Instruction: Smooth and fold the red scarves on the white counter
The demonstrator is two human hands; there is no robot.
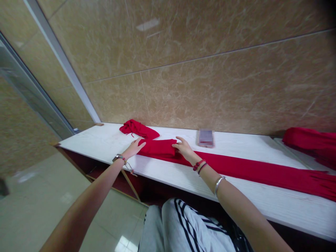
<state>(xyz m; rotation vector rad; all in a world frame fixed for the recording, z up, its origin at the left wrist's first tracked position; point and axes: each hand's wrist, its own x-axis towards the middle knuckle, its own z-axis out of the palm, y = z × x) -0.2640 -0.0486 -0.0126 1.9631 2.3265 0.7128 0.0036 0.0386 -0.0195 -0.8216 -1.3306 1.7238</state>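
Observation:
A long red scarf lies along the white cabinet top, with a fringe at its right end. Its left end is folded over into a flat, layered rectangle. My left hand grips the left edge of this folded part, thumb on top and the other fingers partly hidden. At the right edge of the fold, my right hand holds the cloth, with some fingers stretched along the far side. Behind the folded part lies a crumpled red cloth.
The white cabinet top runs against a tan marbled wall. A phone-like flat object, its face blurred, lies near the wall. More red fabric is at the far right. Open shelves show below the top.

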